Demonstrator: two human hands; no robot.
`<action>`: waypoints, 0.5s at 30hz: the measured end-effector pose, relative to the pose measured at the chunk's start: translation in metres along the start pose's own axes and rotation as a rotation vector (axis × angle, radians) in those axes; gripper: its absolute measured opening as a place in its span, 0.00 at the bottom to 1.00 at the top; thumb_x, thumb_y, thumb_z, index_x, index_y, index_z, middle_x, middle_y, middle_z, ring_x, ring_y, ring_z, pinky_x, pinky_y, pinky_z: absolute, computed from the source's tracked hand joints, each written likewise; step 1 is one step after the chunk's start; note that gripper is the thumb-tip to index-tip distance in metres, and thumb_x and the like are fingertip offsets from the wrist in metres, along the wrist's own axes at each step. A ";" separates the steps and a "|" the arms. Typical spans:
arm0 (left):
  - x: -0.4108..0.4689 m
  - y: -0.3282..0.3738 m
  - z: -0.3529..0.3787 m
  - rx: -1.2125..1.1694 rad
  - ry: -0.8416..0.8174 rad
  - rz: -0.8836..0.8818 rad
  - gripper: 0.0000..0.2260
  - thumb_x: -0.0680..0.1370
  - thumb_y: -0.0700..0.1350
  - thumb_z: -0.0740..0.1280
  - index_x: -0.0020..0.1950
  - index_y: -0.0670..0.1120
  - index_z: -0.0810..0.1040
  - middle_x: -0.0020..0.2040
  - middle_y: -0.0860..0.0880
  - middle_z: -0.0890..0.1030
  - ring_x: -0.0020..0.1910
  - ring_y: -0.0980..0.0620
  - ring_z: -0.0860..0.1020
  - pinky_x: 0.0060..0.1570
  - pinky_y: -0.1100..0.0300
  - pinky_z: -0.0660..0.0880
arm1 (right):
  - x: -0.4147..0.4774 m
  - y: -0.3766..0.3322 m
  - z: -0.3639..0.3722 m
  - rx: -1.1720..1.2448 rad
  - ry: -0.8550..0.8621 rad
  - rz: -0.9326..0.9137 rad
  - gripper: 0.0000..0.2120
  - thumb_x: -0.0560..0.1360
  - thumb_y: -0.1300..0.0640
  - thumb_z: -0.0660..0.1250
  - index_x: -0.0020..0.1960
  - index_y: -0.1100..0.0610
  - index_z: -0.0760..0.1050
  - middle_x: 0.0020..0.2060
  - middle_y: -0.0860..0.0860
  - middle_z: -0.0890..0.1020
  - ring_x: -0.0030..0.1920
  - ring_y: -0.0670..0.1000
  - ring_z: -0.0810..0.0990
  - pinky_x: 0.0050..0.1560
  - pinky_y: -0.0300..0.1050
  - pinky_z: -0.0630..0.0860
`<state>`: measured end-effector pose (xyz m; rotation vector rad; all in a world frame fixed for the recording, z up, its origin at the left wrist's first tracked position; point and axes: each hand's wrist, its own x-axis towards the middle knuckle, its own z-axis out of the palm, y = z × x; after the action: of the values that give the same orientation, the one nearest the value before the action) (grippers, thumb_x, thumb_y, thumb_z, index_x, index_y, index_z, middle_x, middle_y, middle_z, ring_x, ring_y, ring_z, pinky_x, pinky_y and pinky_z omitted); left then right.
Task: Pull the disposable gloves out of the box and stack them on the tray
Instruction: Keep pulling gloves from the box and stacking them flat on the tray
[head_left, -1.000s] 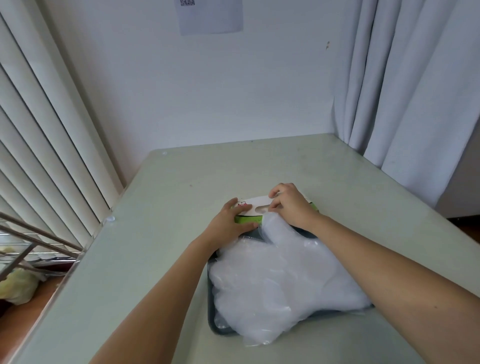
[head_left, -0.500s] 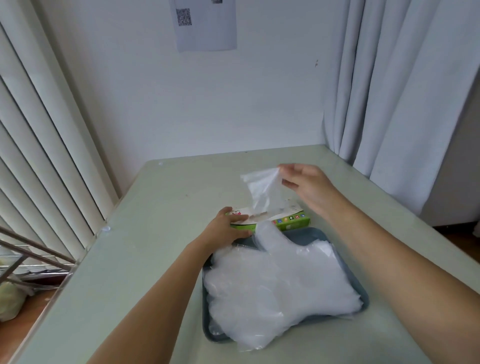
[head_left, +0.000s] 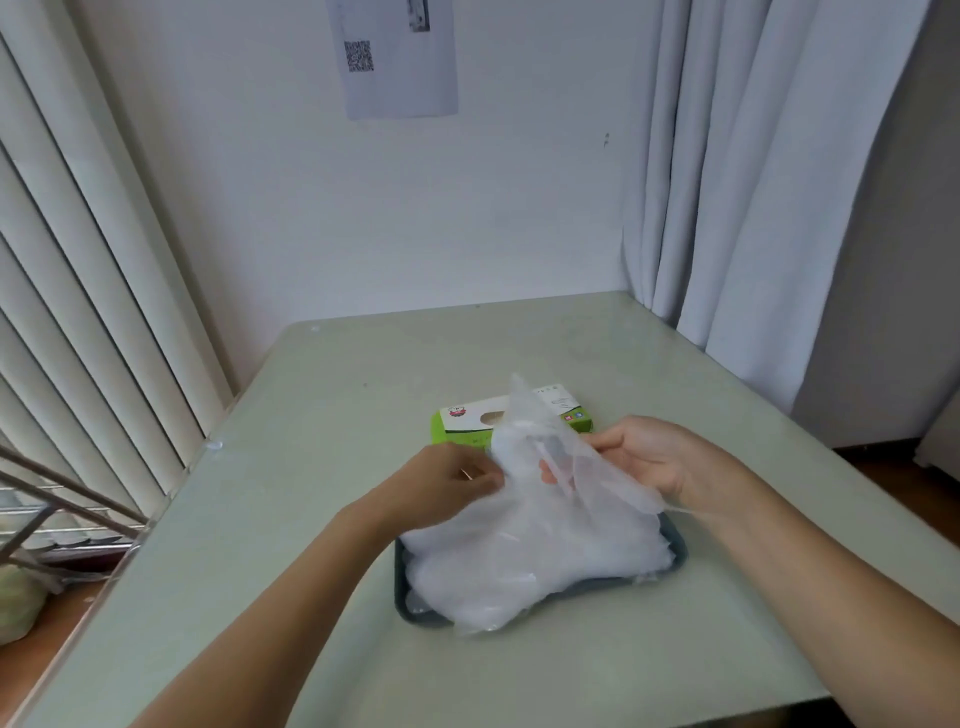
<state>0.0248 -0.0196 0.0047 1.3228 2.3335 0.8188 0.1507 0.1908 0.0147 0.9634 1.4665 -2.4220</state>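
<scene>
Off the box (head_left: 462, 423) came my left hand (head_left: 452, 478)! Nearest me, the pile (head_left: 530, 566) overhung the tray (head_left: 401, 582) rim; I judged one more slippery layer could slide it off. Above it, left hand and right hand (head_left: 649, 457) pinched the fresh glove (head_left: 535, 431) between them. Beyond, the box sat unheld.

Open tabletop (head_left: 311, 493) stretches left of the tray (head_left: 403, 592) and behind the box (head_left: 462, 421); the held glove (head_left: 535, 441) screens the box's right half.
</scene>
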 end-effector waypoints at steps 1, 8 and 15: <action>-0.005 0.002 0.004 0.023 -0.038 -0.003 0.06 0.78 0.51 0.67 0.50 0.52 0.81 0.44 0.61 0.80 0.41 0.67 0.75 0.48 0.70 0.70 | 0.001 0.004 0.000 -0.032 -0.003 0.023 0.13 0.79 0.61 0.58 0.56 0.66 0.77 0.49 0.60 0.83 0.43 0.56 0.84 0.44 0.50 0.81; -0.035 0.029 0.029 0.211 -0.276 -0.087 0.24 0.70 0.63 0.71 0.62 0.56 0.73 0.57 0.56 0.77 0.56 0.55 0.75 0.53 0.62 0.70 | 0.013 0.023 -0.004 -0.077 0.000 0.001 0.11 0.80 0.63 0.56 0.55 0.66 0.75 0.46 0.60 0.81 0.45 0.57 0.82 0.48 0.52 0.80; -0.069 0.041 0.015 0.113 -0.429 0.040 0.11 0.73 0.57 0.72 0.48 0.51 0.82 0.47 0.56 0.82 0.49 0.58 0.77 0.52 0.63 0.72 | 0.010 0.027 -0.006 -0.028 -0.024 -0.027 0.12 0.80 0.64 0.54 0.52 0.66 0.76 0.44 0.60 0.82 0.41 0.57 0.83 0.43 0.52 0.81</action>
<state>0.0955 -0.0577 0.0199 1.4304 2.0411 0.3679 0.1572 0.1835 -0.0136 0.9117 1.5112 -2.4159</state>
